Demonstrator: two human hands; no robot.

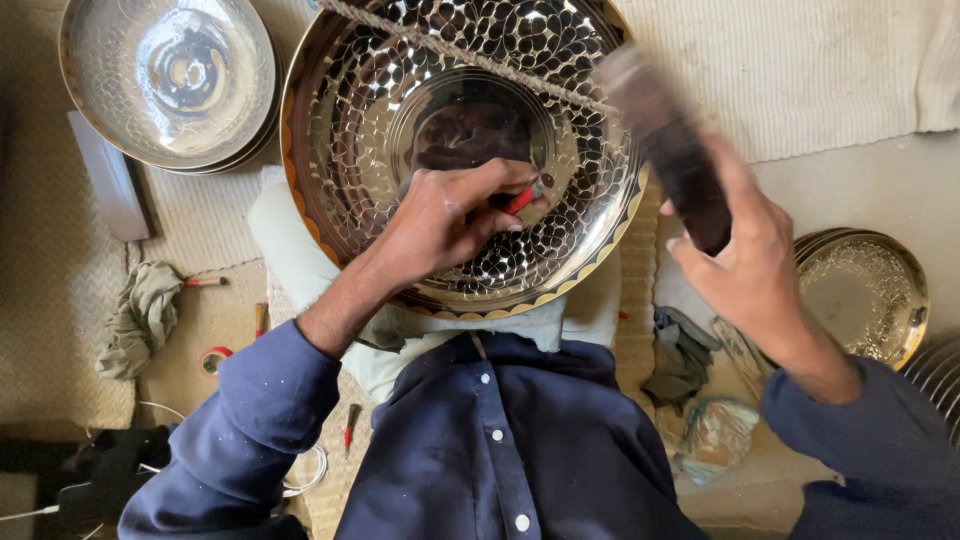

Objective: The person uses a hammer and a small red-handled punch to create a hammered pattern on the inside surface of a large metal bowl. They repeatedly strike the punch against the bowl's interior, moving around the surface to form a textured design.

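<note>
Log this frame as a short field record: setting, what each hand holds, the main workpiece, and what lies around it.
setting: floor workspace on woven mats, seen from above
left hand: grips a red-handled punch tool, tip against the large engraved brass plate
right hand: raised, gripping a dark mallet, blurred
workpiece support: white cushion under the plate
upper left: stacked plain metal plates
right: smaller engraved plate
floor: grey-green rag, dark rag, red tape roll

left hand (445,215) in big bowl (340,130), mallet (675,150) perhaps right
</note>
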